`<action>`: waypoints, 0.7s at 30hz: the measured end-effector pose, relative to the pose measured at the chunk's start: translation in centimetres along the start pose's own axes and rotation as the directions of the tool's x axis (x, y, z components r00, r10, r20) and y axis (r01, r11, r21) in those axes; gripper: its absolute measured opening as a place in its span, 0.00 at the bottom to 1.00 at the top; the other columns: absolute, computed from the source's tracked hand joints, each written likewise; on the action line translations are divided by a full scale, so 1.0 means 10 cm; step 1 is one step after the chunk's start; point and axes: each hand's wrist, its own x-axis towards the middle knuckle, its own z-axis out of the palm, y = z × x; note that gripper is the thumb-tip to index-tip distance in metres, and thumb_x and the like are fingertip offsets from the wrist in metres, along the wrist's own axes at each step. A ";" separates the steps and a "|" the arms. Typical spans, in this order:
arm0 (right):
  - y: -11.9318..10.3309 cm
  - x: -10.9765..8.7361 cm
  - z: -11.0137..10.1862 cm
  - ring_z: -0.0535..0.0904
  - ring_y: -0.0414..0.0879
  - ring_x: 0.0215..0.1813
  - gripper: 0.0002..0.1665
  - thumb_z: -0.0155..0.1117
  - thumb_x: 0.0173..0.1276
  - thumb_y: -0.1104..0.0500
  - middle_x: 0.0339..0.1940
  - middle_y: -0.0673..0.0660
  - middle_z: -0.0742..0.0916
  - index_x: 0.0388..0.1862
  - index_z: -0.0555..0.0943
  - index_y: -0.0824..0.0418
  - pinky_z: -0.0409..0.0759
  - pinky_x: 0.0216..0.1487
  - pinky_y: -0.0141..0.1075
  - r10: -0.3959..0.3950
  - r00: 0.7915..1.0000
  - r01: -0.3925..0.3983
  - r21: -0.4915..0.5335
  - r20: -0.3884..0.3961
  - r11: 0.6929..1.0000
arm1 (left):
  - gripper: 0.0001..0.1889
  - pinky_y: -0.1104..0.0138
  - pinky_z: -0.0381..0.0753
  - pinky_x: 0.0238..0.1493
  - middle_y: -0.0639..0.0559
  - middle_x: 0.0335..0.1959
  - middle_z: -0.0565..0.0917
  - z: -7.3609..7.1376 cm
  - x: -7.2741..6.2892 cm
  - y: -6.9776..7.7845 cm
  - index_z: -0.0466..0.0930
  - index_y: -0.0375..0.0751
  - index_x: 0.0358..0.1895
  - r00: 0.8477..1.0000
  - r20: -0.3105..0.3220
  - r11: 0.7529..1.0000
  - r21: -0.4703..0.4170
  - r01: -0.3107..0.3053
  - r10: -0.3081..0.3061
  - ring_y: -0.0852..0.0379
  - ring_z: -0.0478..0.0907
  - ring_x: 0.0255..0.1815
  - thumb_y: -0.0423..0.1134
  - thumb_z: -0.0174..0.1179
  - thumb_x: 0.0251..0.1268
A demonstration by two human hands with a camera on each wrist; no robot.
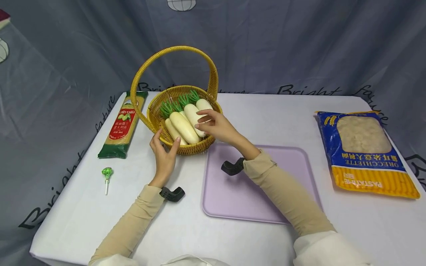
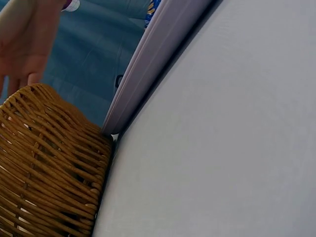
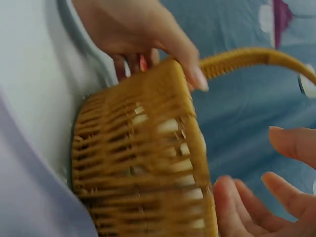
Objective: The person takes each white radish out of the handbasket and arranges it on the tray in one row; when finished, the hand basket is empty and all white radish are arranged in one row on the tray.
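Observation:
A yellow wicker basket with a tall arched handle holds several white radishes with green tops. My left hand rests against the basket's near left side, thumb and fingers spread apart at the rim. In the right wrist view, the left thumb lies at the rim and the other fingers are partly hidden behind the basket. Over the basket's right side, my right hand hovers by the radishes with its fingers apart and holds nothing. The left wrist view shows the wicker wall close up.
A lilac tray lies right of the basket, under the right forearm. Left of the basket are a pasta packet and a green lollipop. A blue and yellow pasta bag lies at the far right of the white table.

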 end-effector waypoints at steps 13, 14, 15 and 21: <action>-0.17 0.13 0.30 0.68 0.53 0.62 0.46 0.66 0.56 0.51 0.60 0.63 0.71 0.70 0.55 0.56 0.70 0.58 0.44 0.098 0.995 -0.081 -0.357 0.032 0.931 | 0.34 0.46 0.56 0.61 0.37 0.65 0.44 -0.01 -0.01 0.02 0.46 0.43 0.69 1.000 0.025 1.000 -0.017 0.012 -0.011 0.35 0.53 0.63 0.43 0.53 0.64; -0.17 0.14 0.30 0.68 0.53 0.62 0.47 0.67 0.56 0.52 0.61 0.63 0.71 0.70 0.55 0.56 0.71 0.58 0.44 0.104 0.994 -0.087 -0.357 0.028 0.930 | 0.34 0.46 0.56 0.61 0.37 0.65 0.44 -0.01 -0.01 0.02 0.46 0.43 0.69 1.000 0.029 1.000 -0.018 0.009 -0.009 0.35 0.53 0.63 0.43 0.52 0.64; -0.17 0.14 0.31 0.69 0.53 0.62 0.47 0.67 0.55 0.52 0.62 0.63 0.71 0.70 0.54 0.56 0.71 0.58 0.44 0.109 0.994 -0.093 -0.356 0.025 0.930 | 0.34 0.46 0.56 0.61 0.37 0.66 0.43 -0.01 -0.01 0.01 0.45 0.43 0.69 0.999 0.032 1.000 -0.016 0.009 -0.009 0.35 0.52 0.63 0.43 0.52 0.64; -0.17 0.19 0.33 0.70 0.53 0.60 0.48 0.67 0.54 0.54 0.62 0.63 0.70 0.70 0.53 0.58 0.72 0.57 0.42 0.123 0.992 -0.102 -0.360 0.036 0.928 | 0.35 0.47 0.56 0.62 0.37 0.66 0.42 -0.01 0.00 -0.02 0.44 0.42 0.69 0.999 0.036 0.999 -0.034 0.011 -0.009 0.34 0.51 0.64 0.43 0.52 0.64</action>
